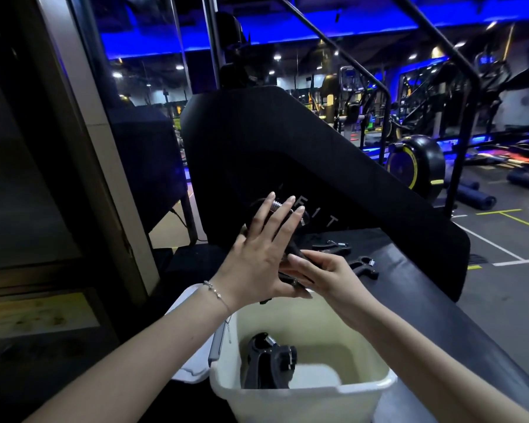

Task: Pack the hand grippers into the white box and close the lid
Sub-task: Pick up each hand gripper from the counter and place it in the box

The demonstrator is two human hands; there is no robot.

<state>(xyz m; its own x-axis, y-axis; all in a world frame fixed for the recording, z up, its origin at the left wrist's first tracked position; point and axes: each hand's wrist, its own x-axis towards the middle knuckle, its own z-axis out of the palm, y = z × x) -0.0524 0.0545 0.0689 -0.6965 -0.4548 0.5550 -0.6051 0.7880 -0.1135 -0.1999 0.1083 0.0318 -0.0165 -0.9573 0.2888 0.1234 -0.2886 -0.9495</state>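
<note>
A large black padded panel (287, 154) with pale letters leans across the centre, rising toward 11 o'clock. Under it a dark bench (434, 288) runs down toward 5 o'clock. At 2 o'clock stands a black wheel with a yellow ring (416, 161), with rolled dark mats (474, 195) on the grey floor (507, 239) beside it. Blue ceiling lights (333, 19) glow at 12 o'clock; a metal door frame (83, 141) fills 9 o'clock.

surface: black bench (434, 288) | on it: white box (303, 389), lid (190, 374) beside box, two loose hand grippers (333, 246) (364, 267) farther back
</note>
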